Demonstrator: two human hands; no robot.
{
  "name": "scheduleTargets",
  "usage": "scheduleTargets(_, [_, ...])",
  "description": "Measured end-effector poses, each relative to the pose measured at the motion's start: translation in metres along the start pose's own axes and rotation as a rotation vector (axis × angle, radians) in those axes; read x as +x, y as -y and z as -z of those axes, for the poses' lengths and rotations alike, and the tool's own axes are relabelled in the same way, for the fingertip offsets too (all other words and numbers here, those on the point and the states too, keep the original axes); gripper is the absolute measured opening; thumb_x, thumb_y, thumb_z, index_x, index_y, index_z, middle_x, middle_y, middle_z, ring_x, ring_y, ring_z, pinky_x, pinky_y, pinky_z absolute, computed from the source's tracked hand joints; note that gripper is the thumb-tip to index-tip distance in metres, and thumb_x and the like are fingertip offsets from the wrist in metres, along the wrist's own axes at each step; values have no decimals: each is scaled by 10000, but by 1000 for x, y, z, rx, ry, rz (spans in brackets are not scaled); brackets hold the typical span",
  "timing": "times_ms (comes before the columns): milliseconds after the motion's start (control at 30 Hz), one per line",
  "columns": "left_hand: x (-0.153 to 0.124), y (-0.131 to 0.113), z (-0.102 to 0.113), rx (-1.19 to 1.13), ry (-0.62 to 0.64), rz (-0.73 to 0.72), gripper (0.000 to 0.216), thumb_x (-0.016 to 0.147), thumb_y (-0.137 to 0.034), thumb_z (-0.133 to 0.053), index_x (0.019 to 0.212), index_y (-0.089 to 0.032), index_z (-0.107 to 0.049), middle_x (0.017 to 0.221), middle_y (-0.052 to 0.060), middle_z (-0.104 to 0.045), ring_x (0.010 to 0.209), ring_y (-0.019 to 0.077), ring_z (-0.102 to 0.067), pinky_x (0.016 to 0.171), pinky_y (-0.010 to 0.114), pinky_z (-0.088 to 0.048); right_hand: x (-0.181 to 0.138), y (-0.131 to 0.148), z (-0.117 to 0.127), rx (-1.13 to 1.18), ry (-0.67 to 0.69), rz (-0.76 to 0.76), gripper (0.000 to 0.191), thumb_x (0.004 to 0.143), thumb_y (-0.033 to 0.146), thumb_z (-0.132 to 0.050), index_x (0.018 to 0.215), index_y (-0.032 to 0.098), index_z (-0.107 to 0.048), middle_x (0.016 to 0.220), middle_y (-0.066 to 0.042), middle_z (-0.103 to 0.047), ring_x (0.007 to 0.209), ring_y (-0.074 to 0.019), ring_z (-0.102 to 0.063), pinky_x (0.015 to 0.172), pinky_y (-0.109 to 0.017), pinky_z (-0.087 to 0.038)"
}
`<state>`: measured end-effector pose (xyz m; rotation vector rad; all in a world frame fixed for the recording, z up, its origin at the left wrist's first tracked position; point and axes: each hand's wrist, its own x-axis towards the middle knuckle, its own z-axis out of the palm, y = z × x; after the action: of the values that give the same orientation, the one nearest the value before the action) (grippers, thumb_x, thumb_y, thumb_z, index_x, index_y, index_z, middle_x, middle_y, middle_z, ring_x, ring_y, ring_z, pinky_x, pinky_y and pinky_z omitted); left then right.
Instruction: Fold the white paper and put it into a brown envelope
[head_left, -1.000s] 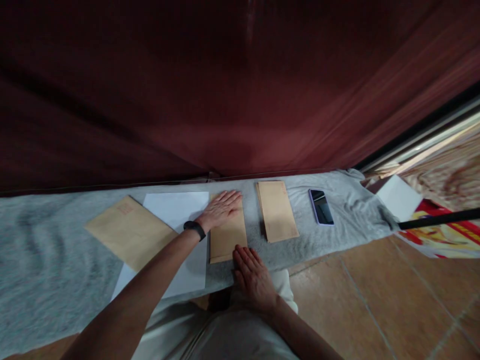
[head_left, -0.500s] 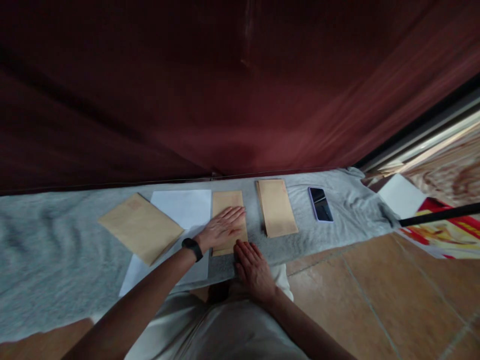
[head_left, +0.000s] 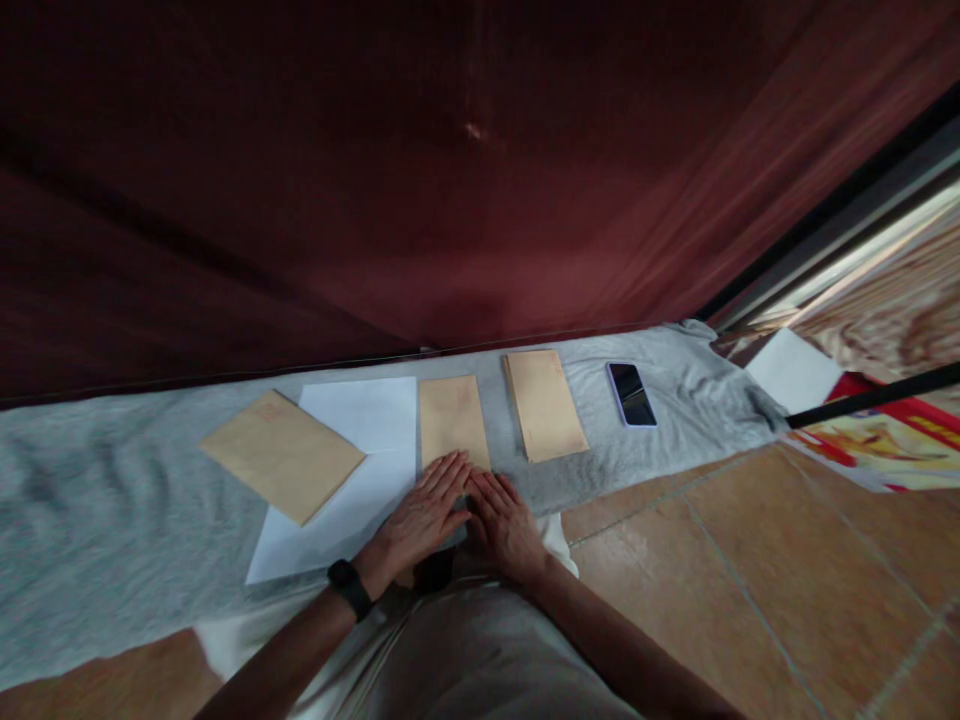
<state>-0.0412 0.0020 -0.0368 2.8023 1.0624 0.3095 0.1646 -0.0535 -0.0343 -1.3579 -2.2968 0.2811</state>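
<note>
A brown kraft envelope (head_left: pixel 451 415) lies lengthwise in front of me on the grey cloth. Its near end is under my left hand (head_left: pixel 421 515), which rests flat with the fingers stretched out. Beside it, my right hand (head_left: pixel 506 520) also lies flat, fingertips on the envelope's near right corner. The fingers of both hands almost meet. Left of the envelope are white paper sheets (head_left: pixel 375 415), partly covered by a tilted stack of larger brown envelopes (head_left: pixel 289 455). To the right sits a small stack of brown envelopes (head_left: pixel 547 405).
A phone (head_left: pixel 632 394) in a purple case lies farther right on the grey cloth (head_left: pixel 697 420). Behind the cloth rises a dark red surface (head_left: pixel 450 230). At far right are a white box (head_left: pixel 795 370) and a red and yellow printed package (head_left: pixel 885 440), above the tiled floor (head_left: pixel 720 560).
My left hand has slid from the middle of the envelope back to its near end, beside the right hand. My right hand has stayed near the same corner. The view has shifted slightly.
</note>
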Motion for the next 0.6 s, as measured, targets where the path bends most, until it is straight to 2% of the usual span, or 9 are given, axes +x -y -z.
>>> scheduleTargets(167, [-23,-17,-1,46,-48,53,747,1013,-539,-463,1606,-115,-299,1646,175,-350,1536,297,-314,1248,485,-310,0,2,1,-11,18,-23,563,1015,222,-499,1562,139,-396,1557,-133,-503,1478,-245,-420,1227,-497,-368])
scheduleTargets(367, [-27,-22,-1,27,-81,87,803,999,-571,-472,1617,-106,-256,1636,195,-361,1525,288,-341,1246,472,-316,-1,11,3,6,41,21,585,1028,222,-465,1594,143,-337,1580,-127,-475,1483,-233,-412,1236,-480,-360])
scheduleTargets(600, [-37,-24,6,-5,-64,145,813,993,-601,-459,1625,-136,-245,1653,173,-340,1536,294,-315,1250,477,-310,-10,3,5,-8,52,-12,538,1038,243,-468,1564,153,-399,1582,-118,-474,1490,-243,-403,1244,-499,-337])
